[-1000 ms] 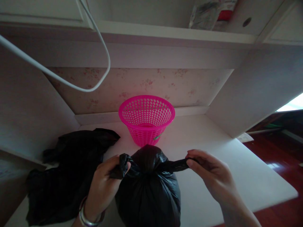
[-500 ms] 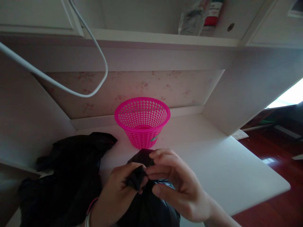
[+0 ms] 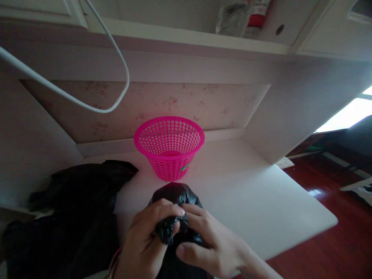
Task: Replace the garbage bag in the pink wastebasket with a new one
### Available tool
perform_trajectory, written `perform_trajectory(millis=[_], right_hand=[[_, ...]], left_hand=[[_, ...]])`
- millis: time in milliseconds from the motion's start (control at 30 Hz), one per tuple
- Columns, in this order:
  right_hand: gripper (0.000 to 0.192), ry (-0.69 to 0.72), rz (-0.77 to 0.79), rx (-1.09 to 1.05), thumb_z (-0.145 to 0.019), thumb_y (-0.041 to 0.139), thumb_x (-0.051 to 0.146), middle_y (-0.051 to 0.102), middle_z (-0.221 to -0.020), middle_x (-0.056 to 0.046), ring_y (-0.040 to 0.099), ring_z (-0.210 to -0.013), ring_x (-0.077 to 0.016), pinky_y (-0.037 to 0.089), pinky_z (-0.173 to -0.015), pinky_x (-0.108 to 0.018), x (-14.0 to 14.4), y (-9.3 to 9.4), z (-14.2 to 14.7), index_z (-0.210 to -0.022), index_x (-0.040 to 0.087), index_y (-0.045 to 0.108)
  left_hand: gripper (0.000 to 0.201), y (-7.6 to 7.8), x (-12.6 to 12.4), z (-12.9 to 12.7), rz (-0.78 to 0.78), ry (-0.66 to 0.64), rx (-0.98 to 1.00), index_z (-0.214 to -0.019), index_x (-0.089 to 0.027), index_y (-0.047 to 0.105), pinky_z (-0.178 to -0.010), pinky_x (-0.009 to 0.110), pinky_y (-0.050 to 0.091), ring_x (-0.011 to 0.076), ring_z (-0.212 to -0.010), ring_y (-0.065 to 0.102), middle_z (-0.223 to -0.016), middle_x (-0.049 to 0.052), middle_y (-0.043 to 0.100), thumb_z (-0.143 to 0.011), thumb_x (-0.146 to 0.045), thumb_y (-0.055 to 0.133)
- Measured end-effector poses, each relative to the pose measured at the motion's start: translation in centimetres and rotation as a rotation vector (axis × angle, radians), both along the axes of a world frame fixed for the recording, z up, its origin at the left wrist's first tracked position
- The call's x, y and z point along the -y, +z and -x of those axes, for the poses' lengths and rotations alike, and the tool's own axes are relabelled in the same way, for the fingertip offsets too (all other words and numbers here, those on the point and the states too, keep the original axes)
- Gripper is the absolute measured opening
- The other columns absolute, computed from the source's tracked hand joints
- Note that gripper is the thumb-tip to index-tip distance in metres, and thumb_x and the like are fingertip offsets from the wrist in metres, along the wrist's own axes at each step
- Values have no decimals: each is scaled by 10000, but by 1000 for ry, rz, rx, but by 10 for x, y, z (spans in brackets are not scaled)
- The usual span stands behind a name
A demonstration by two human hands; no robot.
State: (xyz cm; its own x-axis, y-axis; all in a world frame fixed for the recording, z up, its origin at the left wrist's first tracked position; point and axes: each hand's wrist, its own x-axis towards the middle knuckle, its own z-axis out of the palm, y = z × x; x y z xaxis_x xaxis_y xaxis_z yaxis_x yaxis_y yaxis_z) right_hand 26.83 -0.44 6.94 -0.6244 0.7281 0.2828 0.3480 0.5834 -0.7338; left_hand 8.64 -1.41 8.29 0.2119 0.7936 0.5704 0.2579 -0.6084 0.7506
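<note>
black plastic bag (image 3: 174,195) gripped at its gathered top by both hands on a white desk (image 3: 250,193).

the left hand (image 3: 145,240) is closed on a bunched twist of the bag's plastic, thumb and fingertips pinching it, and the right hand (image 3: 209,244) is closed on the same bunch from the other side, fingers touching the left hand's. the bag stands on the desk at its near edge, just in front of a pink perforated basket (image 3: 169,146) that sits empty-looking by the back wall. a heap of loose black plastic (image 3: 66,209) lies to the left, apart from the bag. a white cable (image 3: 87,104) loops overhead.
</note>
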Motion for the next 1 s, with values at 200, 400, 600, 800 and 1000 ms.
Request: perform_trajectory(millis=[200,400,600,800,1000], right_hand=[[253,-74,-132,-14,-951,483,244,531,-697,-12,480,-628,-142,408,-603,-285,-5,-9,-3,-708,195,531],[156,-513,207,-352,-925,621,338,714,-898,-53,687,-869,-206,570,-798,-304,1,5,-60,-872,219,706],[346,-1130,239,-599,-702,832,528,771,-1026,-58,696,-1073,-282,513,-1028,-369,-2,12,-137,-887,238,796],[321,-1458,135,-390,-765,778,429,774,-1055,-129,687,-1124,-311,450,-1050,-426,-34,25,-193,-958,174,804],[580,-1569,26,-86,-782,674,616,740,-957,-256,692,-1086,-386,481,-788,-448,-71,2,-250,-871,49,761]], left_hand=[[293,-1,5,6,-108,-113,-88,-1219,-386,613,-840,311,611,194,-972,726,-1027,-2,766,-997,-231,502],[488,-42,18,12,144,-16,34,-1419,-391,484,-1007,315,561,190,-1171,678,-1307,33,697,-958,-291,611],[201,-83,19,12,364,188,170,-1119,-294,682,-903,196,564,141,-1010,720,-1049,21,755,-920,-310,655],[301,-100,18,1,639,138,198,-864,-212,714,-794,283,569,199,-801,673,-815,45,690,-867,-509,667],[374,-111,18,-6,742,102,227,-831,-211,710,-774,287,518,190,-769,613,-776,27,638,-837,-583,669]])
